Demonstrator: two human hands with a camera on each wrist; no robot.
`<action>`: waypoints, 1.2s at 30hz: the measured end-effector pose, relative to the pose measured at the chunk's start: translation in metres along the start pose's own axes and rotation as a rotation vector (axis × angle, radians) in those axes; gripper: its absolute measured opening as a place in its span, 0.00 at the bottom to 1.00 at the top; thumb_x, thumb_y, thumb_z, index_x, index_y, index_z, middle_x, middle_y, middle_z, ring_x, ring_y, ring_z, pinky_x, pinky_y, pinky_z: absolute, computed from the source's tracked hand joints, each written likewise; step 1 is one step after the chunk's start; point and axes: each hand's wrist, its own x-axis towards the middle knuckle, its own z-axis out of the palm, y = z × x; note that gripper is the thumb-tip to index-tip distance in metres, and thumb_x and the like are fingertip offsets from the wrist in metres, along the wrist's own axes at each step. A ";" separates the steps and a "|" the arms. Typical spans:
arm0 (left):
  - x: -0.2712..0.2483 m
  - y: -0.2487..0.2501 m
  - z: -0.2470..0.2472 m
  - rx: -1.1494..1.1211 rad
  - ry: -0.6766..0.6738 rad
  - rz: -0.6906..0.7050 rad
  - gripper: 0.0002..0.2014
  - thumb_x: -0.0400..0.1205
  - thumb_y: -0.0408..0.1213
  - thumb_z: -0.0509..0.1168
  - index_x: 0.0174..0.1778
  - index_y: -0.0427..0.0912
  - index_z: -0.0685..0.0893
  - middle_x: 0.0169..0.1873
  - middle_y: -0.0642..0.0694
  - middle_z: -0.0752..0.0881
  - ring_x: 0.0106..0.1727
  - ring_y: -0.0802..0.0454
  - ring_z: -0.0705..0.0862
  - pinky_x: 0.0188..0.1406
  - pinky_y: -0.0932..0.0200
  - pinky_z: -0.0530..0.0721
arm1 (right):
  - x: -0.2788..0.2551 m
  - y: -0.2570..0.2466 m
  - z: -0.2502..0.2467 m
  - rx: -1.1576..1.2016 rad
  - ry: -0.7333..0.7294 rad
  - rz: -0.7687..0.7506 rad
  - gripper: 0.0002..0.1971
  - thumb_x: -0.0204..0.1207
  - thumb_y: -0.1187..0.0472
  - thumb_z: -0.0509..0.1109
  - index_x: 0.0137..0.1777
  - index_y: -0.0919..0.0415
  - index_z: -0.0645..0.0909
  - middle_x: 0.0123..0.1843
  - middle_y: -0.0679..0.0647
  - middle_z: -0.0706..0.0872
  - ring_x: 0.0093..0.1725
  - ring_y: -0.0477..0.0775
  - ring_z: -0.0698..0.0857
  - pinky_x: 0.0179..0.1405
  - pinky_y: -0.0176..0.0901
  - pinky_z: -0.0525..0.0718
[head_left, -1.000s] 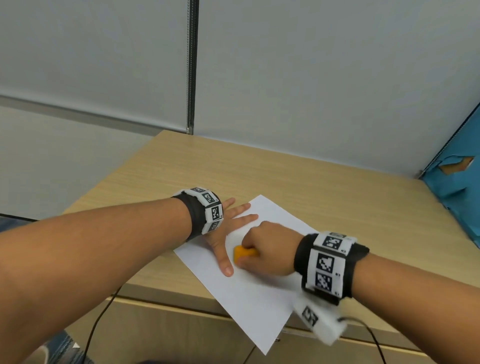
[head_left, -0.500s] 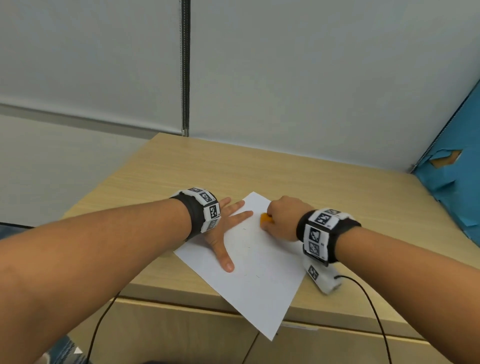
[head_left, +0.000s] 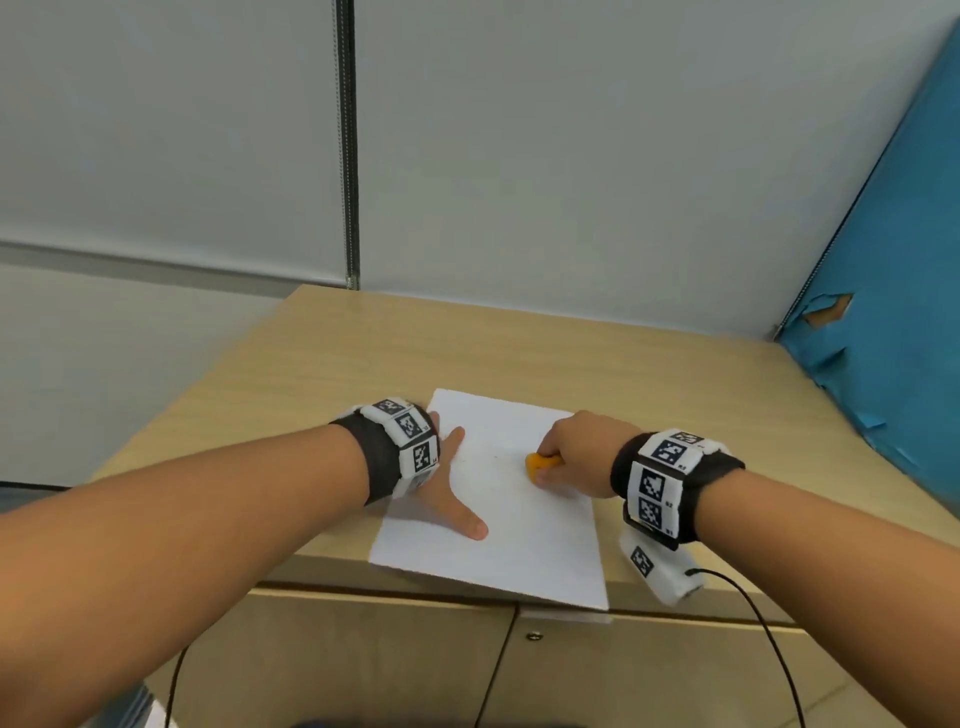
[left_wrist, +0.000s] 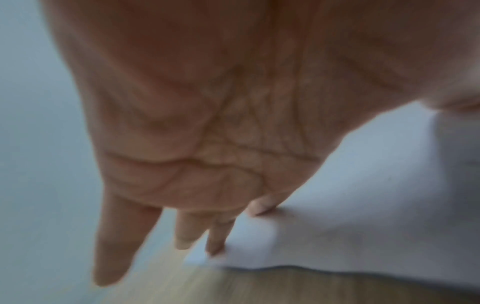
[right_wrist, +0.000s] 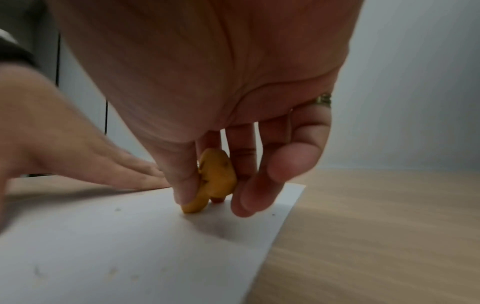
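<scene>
— Whereabouts, the small rounded orange rubbery lump (right_wrist: 217, 181)?

— Stood on edge, pinched between thumb and curled fingers of the right hand (head_left: 576, 452). Lower rim pressed onto the smooth white sheet of paper (head_left: 519, 551), towards its far right part.

— And the left hand (head_left: 449, 483)?

— Laid flat, fingers straight and spread, pressing down the sheet's left side. Nothing grasped.

— Under the paper?

— Matte, pale wood-grain desk top (head_left: 519, 343), with the sheet's near corner reaching just past the front edge. Faint grey specks on the paper.

— Further out?

— Black wrist bands (head_left: 670, 483) with white square-patterned blocks. Plain grey wall panels (head_left: 571, 156) behind. At right, a blue panel (head_left: 893, 312), its surface torn and peeling.
</scene>
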 end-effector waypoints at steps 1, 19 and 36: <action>-0.007 0.002 0.003 0.038 0.021 -0.003 0.77 0.41 0.94 0.44 0.86 0.55 0.36 0.88 0.40 0.46 0.86 0.32 0.42 0.78 0.22 0.43 | 0.002 0.000 -0.002 -0.006 0.000 0.001 0.23 0.81 0.40 0.59 0.36 0.58 0.80 0.36 0.53 0.85 0.36 0.58 0.83 0.40 0.49 0.84; 0.030 -0.027 -0.011 0.037 -0.036 0.248 0.66 0.55 0.86 0.62 0.82 0.69 0.32 0.83 0.52 0.24 0.83 0.38 0.24 0.77 0.19 0.39 | 0.032 -0.076 -0.002 0.012 -0.012 -0.266 0.15 0.83 0.45 0.59 0.52 0.55 0.81 0.47 0.54 0.88 0.46 0.57 0.86 0.49 0.53 0.87; 0.046 -0.030 -0.001 -0.015 -0.023 0.236 0.74 0.41 0.89 0.59 0.78 0.70 0.25 0.82 0.54 0.23 0.83 0.38 0.25 0.78 0.20 0.41 | 0.060 -0.058 -0.010 -0.033 0.077 -0.142 0.16 0.84 0.48 0.60 0.50 0.59 0.83 0.41 0.53 0.81 0.43 0.59 0.83 0.42 0.47 0.82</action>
